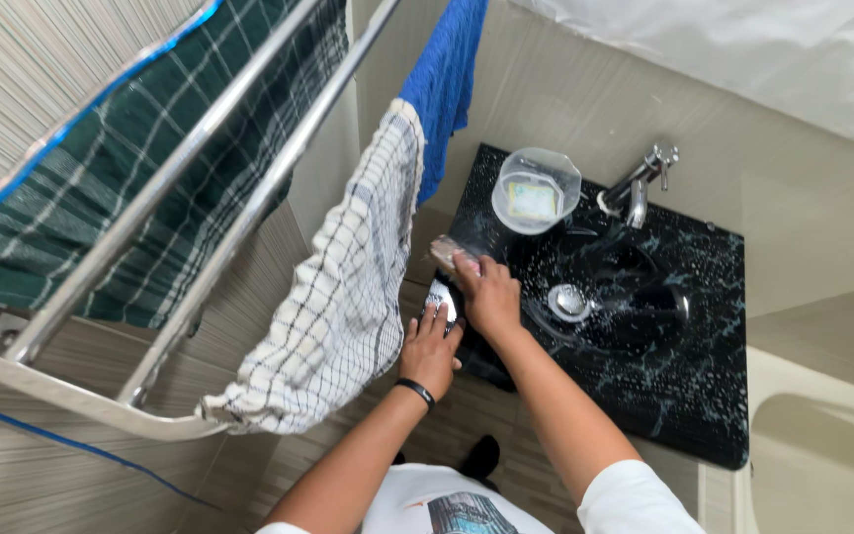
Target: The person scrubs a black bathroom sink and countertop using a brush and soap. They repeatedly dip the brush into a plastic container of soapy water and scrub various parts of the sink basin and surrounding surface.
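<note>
Covering a small shiny object (440, 297), both hands' (489, 294) grip stays unclear.

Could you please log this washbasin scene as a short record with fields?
Left hand: steadies a shiny metal object at the basin's edge
Right hand: presses a sponge onto it
Basin: black marbled, wet, round drain
Behind: clear bowl, chrome tap
Rack: checked towel, blue cloth
</note>
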